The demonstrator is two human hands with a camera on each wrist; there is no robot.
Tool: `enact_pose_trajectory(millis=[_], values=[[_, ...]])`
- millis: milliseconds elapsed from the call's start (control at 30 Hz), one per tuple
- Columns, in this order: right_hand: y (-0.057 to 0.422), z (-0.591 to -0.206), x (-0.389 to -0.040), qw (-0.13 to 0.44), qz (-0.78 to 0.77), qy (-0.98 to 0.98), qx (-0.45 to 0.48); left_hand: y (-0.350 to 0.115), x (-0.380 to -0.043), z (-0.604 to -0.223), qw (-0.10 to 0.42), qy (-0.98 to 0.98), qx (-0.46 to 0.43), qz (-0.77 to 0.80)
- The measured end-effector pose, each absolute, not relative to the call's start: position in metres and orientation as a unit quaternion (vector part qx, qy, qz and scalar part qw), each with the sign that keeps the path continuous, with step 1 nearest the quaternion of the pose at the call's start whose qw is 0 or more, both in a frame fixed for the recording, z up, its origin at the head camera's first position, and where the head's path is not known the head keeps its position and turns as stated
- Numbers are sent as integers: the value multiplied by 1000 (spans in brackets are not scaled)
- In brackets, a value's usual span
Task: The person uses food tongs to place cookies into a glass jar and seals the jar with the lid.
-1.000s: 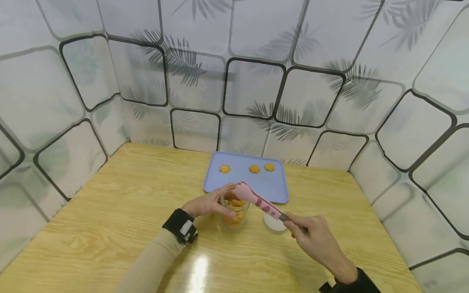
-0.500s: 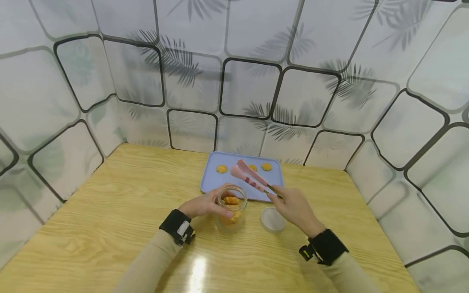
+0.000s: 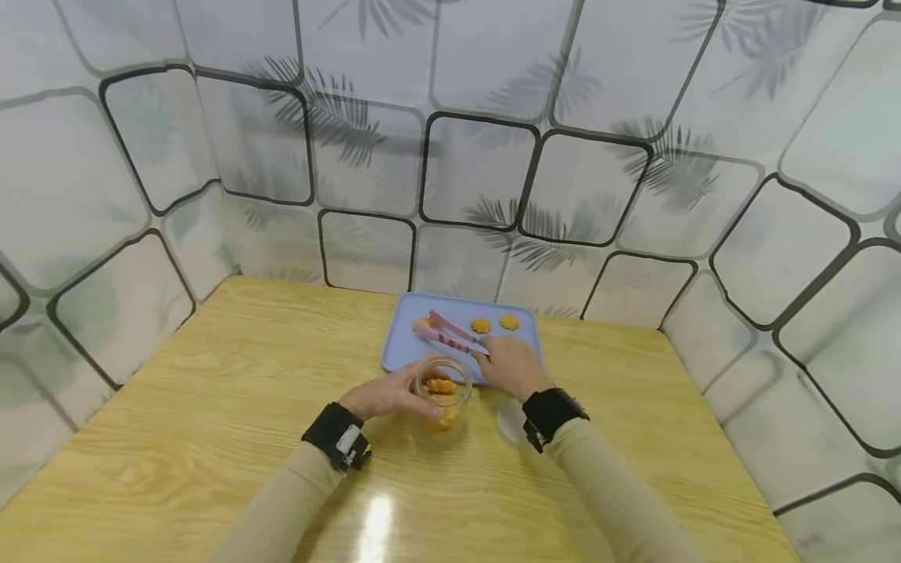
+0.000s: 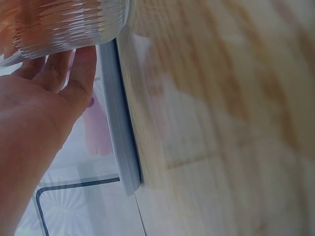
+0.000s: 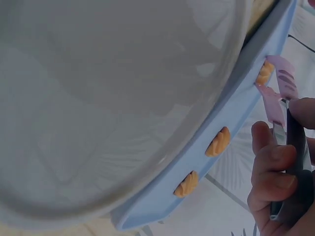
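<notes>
A clear glass jar (image 3: 435, 432) with orange-yellow piped cookies (image 3: 442, 386) inside stands on the table, and my left hand (image 3: 385, 396) grips it round its left side. Over the blue tray (image 3: 405, 353), my right hand (image 3: 512, 364) holds pink-tipped tongs (image 3: 456, 342) by their dark handles. Their spread tips lie on either side of the leftmost cookie (image 5: 266, 73); whether they touch it I cannot tell. Two more cookies, a middle one (image 5: 218, 142) and a right one (image 3: 509, 321), rest on the tray. In the left wrist view, my fingers (image 4: 81, 69) curl against the jar.
A whitish round lid (image 3: 510, 421) lies on the wooden table (image 3: 232, 407) right of the jar, partly under my right wrist. It looms large in the right wrist view. A patterned curtain-like wall (image 3: 373, 250) rises behind and beside the table.
My right hand has carried the tongs forward and left, from over the jar's mouth to the leftmost cookie, and their tips have parted. My left hand still holds the jar.
</notes>
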State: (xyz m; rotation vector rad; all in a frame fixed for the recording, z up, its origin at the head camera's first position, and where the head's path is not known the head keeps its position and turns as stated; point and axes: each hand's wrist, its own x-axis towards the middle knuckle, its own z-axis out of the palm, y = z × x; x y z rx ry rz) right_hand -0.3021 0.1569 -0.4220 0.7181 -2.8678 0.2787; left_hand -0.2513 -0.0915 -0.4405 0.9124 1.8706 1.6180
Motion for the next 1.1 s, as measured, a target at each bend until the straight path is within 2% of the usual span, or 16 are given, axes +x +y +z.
enact_pose_trajectory(millis=[400, 1100], values=[[145, -418, -312, 83, 74, -971, 214, -84, -252, -440, 250, 671, 347, 606], [170, -423, -296, 91, 113, -950, 276, -88, -253, -441, 260, 675, 333, 605]])
